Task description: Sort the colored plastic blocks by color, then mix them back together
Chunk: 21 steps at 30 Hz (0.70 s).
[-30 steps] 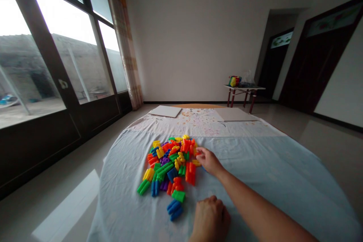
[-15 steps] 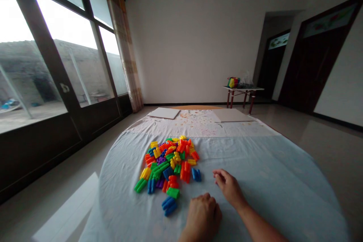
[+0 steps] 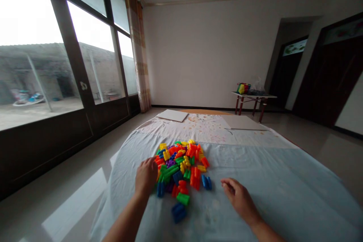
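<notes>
A heap of plastic building blocks (image 3: 177, 170) in red, yellow, green, blue and purple lies on the cloth-covered table (image 3: 269, 174). My left hand (image 3: 146, 176) is at the heap's left edge, over the blocks there, back of the hand up. Its fingertips are hidden, so whether it grips a block does not show. On the right, apart from the heap, my right hand (image 3: 236, 196) rests low over the cloth with fingers curled in. Anything inside them is out of sight. Nearest to it is a blue block (image 3: 207, 182). Another blue block (image 3: 179, 212) lies at the heap's front.
Two flat pale boards lie at the table's far side, one on the left (image 3: 172, 115) and one on the right (image 3: 245, 122). Beyond stands a small side table (image 3: 253, 95) with a colourful bag (image 3: 243, 88) on it. Glass doors (image 3: 93, 68) line the left.
My left hand has moved from beside the right hand, leftward and forward to the heap's left edge. The right hand stays curled near the same spot. The view has shifted left.
</notes>
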### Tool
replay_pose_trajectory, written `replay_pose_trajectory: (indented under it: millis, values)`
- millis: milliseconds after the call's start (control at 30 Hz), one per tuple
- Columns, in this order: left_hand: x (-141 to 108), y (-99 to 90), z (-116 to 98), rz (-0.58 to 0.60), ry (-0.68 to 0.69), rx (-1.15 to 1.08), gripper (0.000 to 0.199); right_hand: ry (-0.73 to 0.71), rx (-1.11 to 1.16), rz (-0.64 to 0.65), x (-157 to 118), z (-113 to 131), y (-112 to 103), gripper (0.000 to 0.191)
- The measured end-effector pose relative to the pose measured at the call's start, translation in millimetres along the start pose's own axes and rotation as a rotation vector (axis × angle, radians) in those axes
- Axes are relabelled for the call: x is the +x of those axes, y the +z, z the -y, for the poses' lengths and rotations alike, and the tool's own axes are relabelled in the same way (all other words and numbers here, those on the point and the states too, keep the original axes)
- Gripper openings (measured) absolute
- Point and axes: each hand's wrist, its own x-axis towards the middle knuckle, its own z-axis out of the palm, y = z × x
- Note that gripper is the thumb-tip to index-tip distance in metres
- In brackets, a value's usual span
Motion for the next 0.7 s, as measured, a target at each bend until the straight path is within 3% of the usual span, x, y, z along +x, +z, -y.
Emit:
replay_pose_trajectory:
  millis: [100,167,300,400,533,600,700]
  values:
    - [19,13.7,37,0.057,-0.027,0.067,0.045,-0.155,-0.071,0.057,25,41,12,0.024]
    - [22,23.5,52,0.094,-0.049,0.108,0.045,-0.274,-0.136,0.126,49,76,32,0.023]
    - [18,37.6,66,0.118,-0.095,0.173,0.047,-0.457,-0.294,0.289,101,141,98,0.026]
    - [15,41.3,67,0.106,-0.115,0.231,0.051,-0.526,-0.450,0.449,128,172,158,0.030]
    - [14,40.4,67,0.138,-0.147,0.279,0.053,-0.490,-0.682,0.640,147,186,215,0.047]
    - [14,40.3,68,0.152,-0.165,0.287,0.054,-0.418,-0.793,0.729,151,182,224,0.052]
    - [15,42.8,70,0.145,-0.170,0.291,0.055,-0.335,-0.870,0.772,155,169,217,0.050]
